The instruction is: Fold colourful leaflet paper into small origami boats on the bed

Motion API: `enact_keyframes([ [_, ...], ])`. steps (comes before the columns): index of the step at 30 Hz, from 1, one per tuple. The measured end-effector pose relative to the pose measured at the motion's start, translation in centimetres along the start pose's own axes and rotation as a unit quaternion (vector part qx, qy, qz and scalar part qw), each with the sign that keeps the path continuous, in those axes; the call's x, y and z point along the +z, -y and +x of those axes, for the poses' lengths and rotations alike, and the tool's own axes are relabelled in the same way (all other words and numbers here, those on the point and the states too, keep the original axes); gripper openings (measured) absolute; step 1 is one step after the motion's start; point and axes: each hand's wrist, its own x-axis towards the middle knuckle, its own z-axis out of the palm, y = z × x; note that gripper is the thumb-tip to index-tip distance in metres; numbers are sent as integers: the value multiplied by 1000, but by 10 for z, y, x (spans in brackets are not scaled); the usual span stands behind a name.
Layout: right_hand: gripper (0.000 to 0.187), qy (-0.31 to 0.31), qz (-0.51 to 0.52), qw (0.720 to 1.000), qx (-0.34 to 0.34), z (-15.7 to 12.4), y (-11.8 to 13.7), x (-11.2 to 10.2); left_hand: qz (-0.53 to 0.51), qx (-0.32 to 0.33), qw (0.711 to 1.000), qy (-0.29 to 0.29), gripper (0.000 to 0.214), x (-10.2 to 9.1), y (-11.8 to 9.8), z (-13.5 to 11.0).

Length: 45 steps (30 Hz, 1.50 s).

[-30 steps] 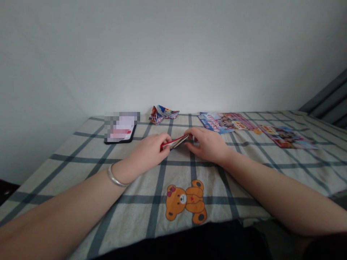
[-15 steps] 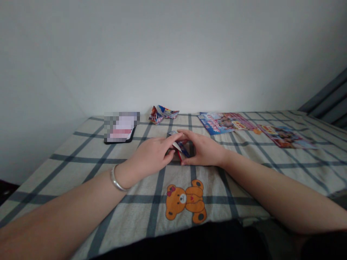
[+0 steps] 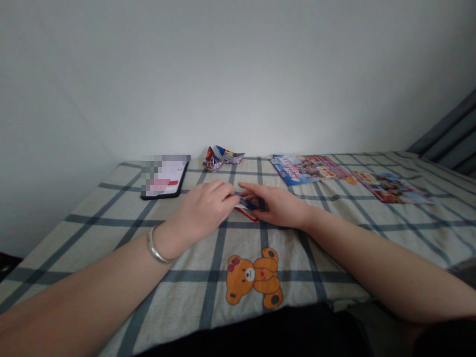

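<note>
A small piece of folded printed paper [image 3: 247,204], dark blue and white with a red edge, lies on the checked cloth between both hands. My left hand [image 3: 210,208], with a silver bangle at the wrist, is closed on the paper's left side, its fingertips curled over it. On the opposite side, my right hand [image 3: 282,206] holds the paper's right part with the thumb at the near edge and other fingers behind. Its index finger is stretched out above. Much of the paper is hidden beneath the fingers.
A phone [image 3: 174,188] with a lit, partly blurred screen lies at the left. A folded paper shape [image 3: 223,157] stands near the wall. Printed sheets [image 3: 305,168] lie at the right. The checked cloth [image 3: 193,302] bears a bear picture [image 3: 255,278].
The paper, raised and partly open between my hands before, is now flatter. My left fingers have curled down onto it, and my hands' fingertips, which met above it, have parted.
</note>
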Motion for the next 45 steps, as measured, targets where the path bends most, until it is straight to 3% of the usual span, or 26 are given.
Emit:
enact_keyframes([
  [7, 30, -23, -119, 993, 15, 3, -3, -3, -25, 27, 999, 7, 14, 1, -1, -2],
  [10, 22, -15, -133, 991, 10, 4, -4, -4, -48, 23, 998, 20, 16, 2, 0, -2],
  [18, 17, 10, -171, 985, -9, 3, -3, -6, -120, 9, 989, 85, 23, 2, -1, -1],
  [31, 17, -22, -168, 985, 44, 3, 0, -6, -93, -46, 994, 17, 23, 5, -2, -4],
  [34, 17, -37, -137, 988, 66, 3, -3, -5, -102, -25, 994, 9, 27, 6, 0, -4],
  [37, 16, -32, -128, 990, 48, 3, -5, -4, -104, -20, 994, 17, 25, 7, 0, -4],
  [45, 19, -24, -132, 991, 2, 3, -2, -8, -149, -85, 984, 56, 24, 10, 1, -2],
])
